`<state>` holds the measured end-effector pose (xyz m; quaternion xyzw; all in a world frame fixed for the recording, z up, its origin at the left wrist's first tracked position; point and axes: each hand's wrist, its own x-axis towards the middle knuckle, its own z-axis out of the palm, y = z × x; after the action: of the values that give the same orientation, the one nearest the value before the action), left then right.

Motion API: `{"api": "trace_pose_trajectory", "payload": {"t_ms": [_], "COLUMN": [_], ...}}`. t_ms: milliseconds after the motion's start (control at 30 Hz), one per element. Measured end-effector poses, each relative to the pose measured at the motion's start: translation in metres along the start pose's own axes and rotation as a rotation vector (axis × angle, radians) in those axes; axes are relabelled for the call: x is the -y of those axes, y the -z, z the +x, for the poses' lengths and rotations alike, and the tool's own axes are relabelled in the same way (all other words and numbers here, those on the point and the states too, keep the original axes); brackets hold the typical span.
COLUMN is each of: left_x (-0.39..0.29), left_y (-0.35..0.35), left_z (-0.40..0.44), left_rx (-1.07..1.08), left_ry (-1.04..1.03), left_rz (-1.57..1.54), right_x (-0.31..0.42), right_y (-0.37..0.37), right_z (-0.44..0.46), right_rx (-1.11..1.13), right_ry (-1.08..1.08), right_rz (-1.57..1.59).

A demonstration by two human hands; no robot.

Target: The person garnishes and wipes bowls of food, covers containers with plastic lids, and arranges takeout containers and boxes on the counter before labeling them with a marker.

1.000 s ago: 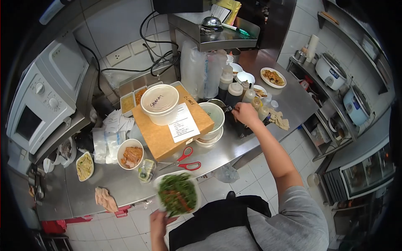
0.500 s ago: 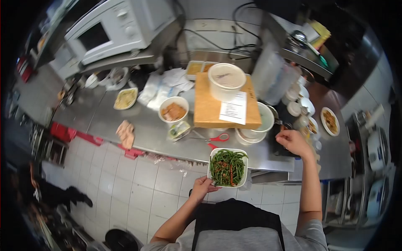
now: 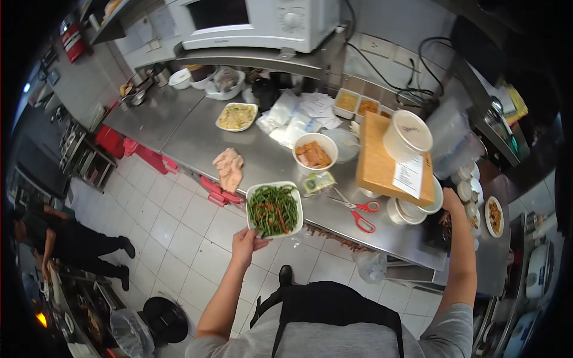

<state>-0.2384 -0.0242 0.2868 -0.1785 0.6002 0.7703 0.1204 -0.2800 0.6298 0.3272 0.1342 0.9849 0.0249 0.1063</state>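
Note:
A square white bowl of green beans with reddish bits (image 3: 273, 209) is gripped at its lower left corner by my left hand (image 3: 246, 243), just off the counter's front edge. My right hand (image 3: 452, 201) reaches to the right part of the counter, beside the stacked round tubs (image 3: 407, 210) and a dark holder (image 3: 439, 234). Its fingers are partly hidden, and I cannot make out what they touch. Red-handled scissors (image 3: 364, 216) lie between the hands, near a bowl of orange-brown slices (image 3: 314, 153) and a small clear packet (image 3: 319, 184).
A brown box (image 3: 382, 156) carries a lidded tub (image 3: 408, 136) and a receipt. A crumpled cloth (image 3: 228, 169) lies at the counter's front edge. Behind it sits a yellowish dish (image 3: 237, 116). The microwave (image 3: 256, 24) is above. Another person (image 3: 71, 238) stands at the far left.
The view has swung left, bringing the other person fully into sight. My left hand has carried the bean bowl leftward along the counter's front. My right hand stays on the right side.

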Motion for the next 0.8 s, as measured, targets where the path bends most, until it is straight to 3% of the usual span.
{"api": "trace_pose_trajectory", "payload": {"t_ms": [67,133,200,267,333,400,467,567,600,633,700,733,800], "left_x": [-0.010,-0.013,-0.007,-0.003,-0.004,-0.009,-0.002,-0.001,-0.004,-0.005,-0.007,-0.006,-0.005], "left_y": [0.007,0.008,0.008,0.008,0.005,0.006,0.015,0.022,0.024,0.024,0.022,0.022,0.022], "left_z": [0.026,0.053,0.081,0.099,0.111,0.113,0.118,0.125,0.122,0.122,0.124,0.124,0.127], "left_rx": [-0.028,-0.050,-0.062,-0.022,0.023,0.151,0.267,0.355,0.350,0.350,0.337,0.321,0.301], "left_ry": [-0.039,-0.072,-0.092,-0.083,-0.091,-0.028,0.025,0.054,0.067,0.070,0.067,0.064,0.054], "left_rz": [-0.043,-0.100,-0.172,-0.219,-0.235,-0.207,-0.251,-0.216,-0.214,-0.213,-0.188,-0.165,-0.143], "right_x": [-0.015,-0.019,-0.062,-0.084,-0.084,-0.006,0.044,0.126,0.165,0.207,0.292,0.344,0.410], "right_y": [-0.010,0.004,-0.010,0.013,0.059,0.145,0.175,0.188,0.193,0.185,0.178,0.181,0.144], "right_z": [0.011,0.001,0.002,-0.030,-0.085,-0.161,-0.215,-0.241,-0.239,-0.233,-0.204,-0.184,-0.134], "right_rx": [0.051,-0.068,-0.134,-0.265,-0.260,-0.224,-0.452,-0.588,-0.572,-0.532,-0.162,0.013,0.056], "right_ry": [0.089,0.191,-0.027,-0.052,-0.137,-0.331,-0.193,-0.100,-0.203,-0.141,0.004,0.151,0.430], "right_rz": [-0.080,-0.290,-0.214,-0.248,0.159,0.662,1.007,1.260,1.138,1.068,0.983,0.915,0.745]}}
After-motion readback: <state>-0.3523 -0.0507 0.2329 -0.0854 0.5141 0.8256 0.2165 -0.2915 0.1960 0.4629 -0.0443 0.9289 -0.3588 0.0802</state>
